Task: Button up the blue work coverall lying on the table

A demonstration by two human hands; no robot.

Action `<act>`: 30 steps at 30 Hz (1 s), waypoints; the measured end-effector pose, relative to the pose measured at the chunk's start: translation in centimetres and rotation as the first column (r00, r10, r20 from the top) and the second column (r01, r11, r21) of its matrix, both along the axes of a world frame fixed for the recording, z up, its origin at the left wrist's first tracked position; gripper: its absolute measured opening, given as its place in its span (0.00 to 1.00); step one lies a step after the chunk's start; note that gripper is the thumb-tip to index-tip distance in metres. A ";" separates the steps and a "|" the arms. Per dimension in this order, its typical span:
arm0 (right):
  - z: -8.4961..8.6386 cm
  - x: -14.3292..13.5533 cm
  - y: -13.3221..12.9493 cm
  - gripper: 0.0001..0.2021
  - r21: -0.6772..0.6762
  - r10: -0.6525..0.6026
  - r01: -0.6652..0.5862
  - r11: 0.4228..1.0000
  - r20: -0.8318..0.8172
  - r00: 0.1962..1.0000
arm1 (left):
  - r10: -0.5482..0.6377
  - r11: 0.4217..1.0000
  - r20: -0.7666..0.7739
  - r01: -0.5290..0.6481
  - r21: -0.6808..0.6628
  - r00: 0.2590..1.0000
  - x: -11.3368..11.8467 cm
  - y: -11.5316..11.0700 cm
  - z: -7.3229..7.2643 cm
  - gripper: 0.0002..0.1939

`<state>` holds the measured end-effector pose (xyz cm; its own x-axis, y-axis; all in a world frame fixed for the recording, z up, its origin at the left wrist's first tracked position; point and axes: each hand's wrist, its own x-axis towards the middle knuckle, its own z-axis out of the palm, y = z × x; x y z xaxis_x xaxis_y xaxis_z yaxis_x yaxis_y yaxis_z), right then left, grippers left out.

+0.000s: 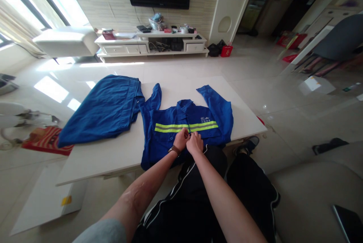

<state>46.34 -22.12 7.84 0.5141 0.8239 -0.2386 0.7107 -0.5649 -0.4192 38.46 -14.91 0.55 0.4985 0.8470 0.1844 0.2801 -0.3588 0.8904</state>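
pinching at the front opening of a blue work jacket (181, 129), both hands meet just below its yellow reflective stripe (185, 126). the left hand (181, 140), with a watch (173, 150) on its wrist, has its fingers closed on the cloth at the middle seam; the right hand (194, 143) sits touching it, fingers curled shut on the same spot, though whether they hold a button or a zip pull is too small to tell. the jacket lies face up on the white desk (113, 156), collar away from the person, sleeves spread to each side, its lower hem hanging over the near edge toward the person's lap. a second blue garment (102, 109) lies apart to the left, partly over the desk's far-left corner.

risk, as i judge it: the hanging hem could drag the jacket off the desk if the hands tug toward the body, and pulling unevenly on the two front edges may leave the stripe misaligned or the cloth bunched.
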 end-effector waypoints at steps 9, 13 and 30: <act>-0.7 0.4 0.4 0.15 0.079 -0.012 0.011 0.997 0.012 1.000 | -0.034 0.998 -0.036 0.035 0.054 0.999 -0.2 0.3 0.2 0.07; -0.8 0.4 0.4 0.17 0.101 0.022 -0.021 0.995 -0.012 1.000 | -0.048 0.997 -0.044 0.051 0.064 0.998 -0.3 0.4 -0.1 0.07; -1.0 0.2 0.6 0.28 -0.027 -0.056 0.054 0.998 -0.076 0.996 | -0.030 0.999 0.043 0.032 -0.043 0.999 -0.3 0.1 -0.2 0.06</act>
